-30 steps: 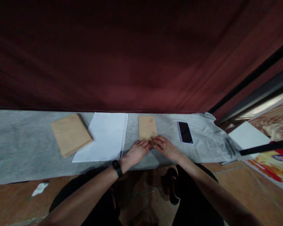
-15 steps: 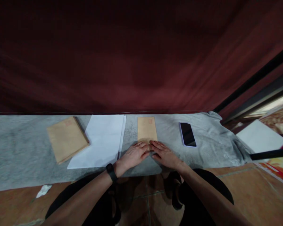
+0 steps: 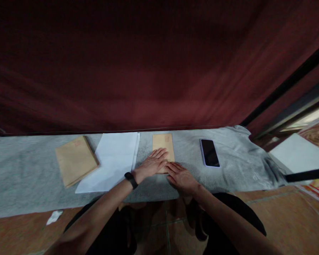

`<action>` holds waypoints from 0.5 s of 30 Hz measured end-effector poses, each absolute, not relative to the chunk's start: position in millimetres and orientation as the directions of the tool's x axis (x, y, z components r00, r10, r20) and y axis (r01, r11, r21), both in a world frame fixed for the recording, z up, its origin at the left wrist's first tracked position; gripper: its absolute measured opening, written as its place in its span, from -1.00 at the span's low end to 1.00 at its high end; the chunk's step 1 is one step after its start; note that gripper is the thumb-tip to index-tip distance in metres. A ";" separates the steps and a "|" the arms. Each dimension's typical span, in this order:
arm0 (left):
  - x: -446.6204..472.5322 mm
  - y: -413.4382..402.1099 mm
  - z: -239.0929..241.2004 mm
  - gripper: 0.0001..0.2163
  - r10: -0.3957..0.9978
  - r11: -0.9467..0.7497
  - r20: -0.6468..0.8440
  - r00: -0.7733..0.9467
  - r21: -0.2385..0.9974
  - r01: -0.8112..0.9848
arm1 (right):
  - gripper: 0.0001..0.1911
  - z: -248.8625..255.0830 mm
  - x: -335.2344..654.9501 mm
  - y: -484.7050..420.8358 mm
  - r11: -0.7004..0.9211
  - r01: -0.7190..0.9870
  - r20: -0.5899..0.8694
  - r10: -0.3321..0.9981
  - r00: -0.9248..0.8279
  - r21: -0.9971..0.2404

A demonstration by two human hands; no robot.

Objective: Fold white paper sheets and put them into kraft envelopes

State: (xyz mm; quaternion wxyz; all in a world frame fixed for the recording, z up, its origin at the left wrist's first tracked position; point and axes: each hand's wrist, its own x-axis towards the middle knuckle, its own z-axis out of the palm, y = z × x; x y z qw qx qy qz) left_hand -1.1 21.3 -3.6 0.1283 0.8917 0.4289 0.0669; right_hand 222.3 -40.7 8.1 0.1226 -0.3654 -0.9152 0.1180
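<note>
A brown paper envelope (image 3: 162, 141) with faint red print at its upper right lies flat on the grey cloth, under both hands. My left hand (image 3: 152, 163), with a black band on the wrist, rests flat across its middle, fingers stretched out. Lower down, my right hand (image 3: 183, 177) lies on the near right part, its fingers extended and touching the left hand's fingers. Part of the envelope is hidden beneath the hands. Left of it are white paper sheets (image 3: 115, 159), partly overlapped by a stack of brown envelopes (image 3: 76, 159).
A phone (image 3: 210, 153) in a pale purple case lies to the right on the grey cloth (image 3: 239, 159). Behind the surface hangs a dark red curtain (image 3: 159, 78). Dark metal bars (image 3: 284, 85) stand at the right. A white scrap (image 3: 54, 217) is on the tiled floor.
My left hand has slid up the envelope, away from me, from its near edge to its middle. My right hand stays near the lower end, slightly lower. The view has shifted slightly.
</note>
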 end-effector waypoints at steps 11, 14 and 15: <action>39.3 89.7 -15.8 -0.47 0.858 -0.514 0.091 0.506 0.183 0.838 | -0.65 9.8 221.7 -39.0 0.716 0.589 0.255 0.691 -0.677 -0.376; 37.7 84.3 -19.6 -0.47 0.842 -0.539 0.122 0.525 0.167 0.826 | -0.67 12.8 221.9 -37.8 0.721 0.584 0.245 0.684 -0.687 -0.373; 36.1 81.0 -20.7 -0.47 0.836 -0.549 0.130 0.534 0.163 0.820 | -0.68 14.2 221.8 -37.6 0.722 0.585 0.238 0.682 -0.692 -0.370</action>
